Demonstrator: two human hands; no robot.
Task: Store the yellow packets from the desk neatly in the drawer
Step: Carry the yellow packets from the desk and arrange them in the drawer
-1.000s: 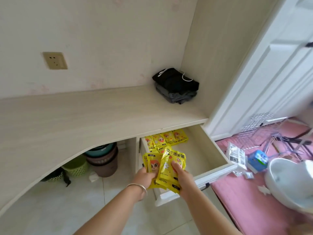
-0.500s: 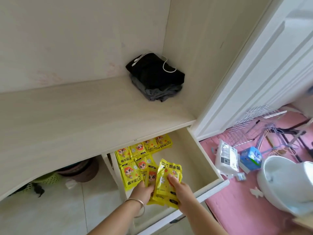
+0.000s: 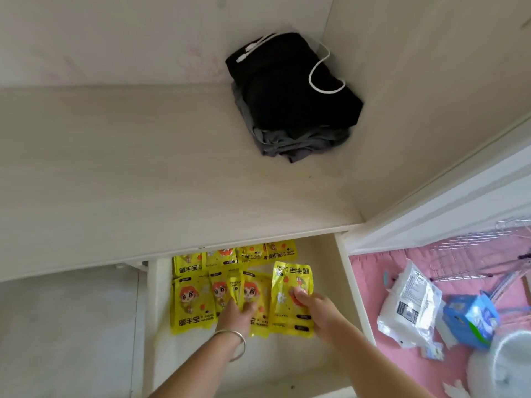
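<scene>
**Packets going into the open drawer**

You have both hands inside the open drawer (image 3: 352,282), which sits pulled out beneath the desk (image 3: 143,173). Your left hand (image 3: 235,313) rests on the yellow packets (image 3: 192,303) in the front row — its fingers lie fairly straight and close together on the third packet from the left, touching rather than gripping. A bracelet (image 3: 234,344) circles that wrist.

Your right hand (image 3: 313,308) holds a small stack of packets (image 3: 290,285) at the right end of that row; the thumb presses on the top face, and the other fingers are hidden under the stack, so their lie cannot be told. The stack overlaps the neighbouring packet at its left edge.

A back row of packets (image 3: 253,255) lies flat against the rear of the drawer, partly under the desk edge. The front row lies just in front of it, packets side by side and slightly overlapping.

On the desk's far corner — a folded pile of dark clothes (image 3: 290,99) with a white cable (image 3: 321,73) looped on top.
</scene>
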